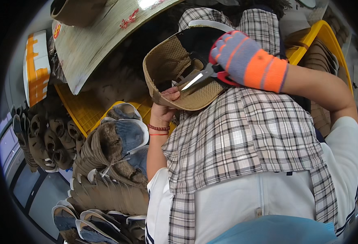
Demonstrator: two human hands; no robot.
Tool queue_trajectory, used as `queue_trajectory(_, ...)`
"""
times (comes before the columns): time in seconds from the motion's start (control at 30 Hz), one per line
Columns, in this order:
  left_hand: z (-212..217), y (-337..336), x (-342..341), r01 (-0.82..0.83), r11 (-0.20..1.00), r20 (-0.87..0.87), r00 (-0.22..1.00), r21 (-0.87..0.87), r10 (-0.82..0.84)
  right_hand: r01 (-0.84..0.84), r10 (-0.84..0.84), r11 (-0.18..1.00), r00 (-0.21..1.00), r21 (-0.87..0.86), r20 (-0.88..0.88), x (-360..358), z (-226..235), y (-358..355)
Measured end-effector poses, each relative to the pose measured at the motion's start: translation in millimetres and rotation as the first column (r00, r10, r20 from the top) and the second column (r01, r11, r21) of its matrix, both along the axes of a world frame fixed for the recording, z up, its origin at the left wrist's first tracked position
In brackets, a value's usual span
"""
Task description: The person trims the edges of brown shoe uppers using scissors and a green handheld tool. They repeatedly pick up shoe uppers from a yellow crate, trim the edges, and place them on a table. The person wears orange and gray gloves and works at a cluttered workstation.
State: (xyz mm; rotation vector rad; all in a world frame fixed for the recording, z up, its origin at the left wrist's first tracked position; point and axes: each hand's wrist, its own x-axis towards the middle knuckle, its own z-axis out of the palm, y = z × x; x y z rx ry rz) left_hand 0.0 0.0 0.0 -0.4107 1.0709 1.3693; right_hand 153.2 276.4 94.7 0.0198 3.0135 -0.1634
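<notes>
The plaid apron (244,142) is covering the lap, and the brown lined piece (201,98) is resting against its far edge. The left hand (166,107) is pinching the piece's near rim; the gloved right hand (248,63) is gripping the red-handled scissors (199,77), whose blades are pointing into the open hollow, tips near the left fingers. Stacked brown pieces (109,195) and a yellow crate (317,34) are bounding the left and right sides. Beyond a dark gap, the wood-grain table (91,51) is presenting its curved edge.
</notes>
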Motion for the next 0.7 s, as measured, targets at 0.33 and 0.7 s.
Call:
queue_trajectory(0.33, -9, -4, 0, -0.035, 0.994, -0.055, 0.998, -0.101, 0.030, -0.096, 0.096, 0.995, 0.995, -0.020, 0.039, -25, -24, -10)
queue_trajectory(0.7, 13, 5, 18, -0.045, 0.998, -0.277, 0.960, -0.040, 0.032, 0.084, -0.039, 0.980, 0.970, -0.178, 0.239, 13, -16, 51)
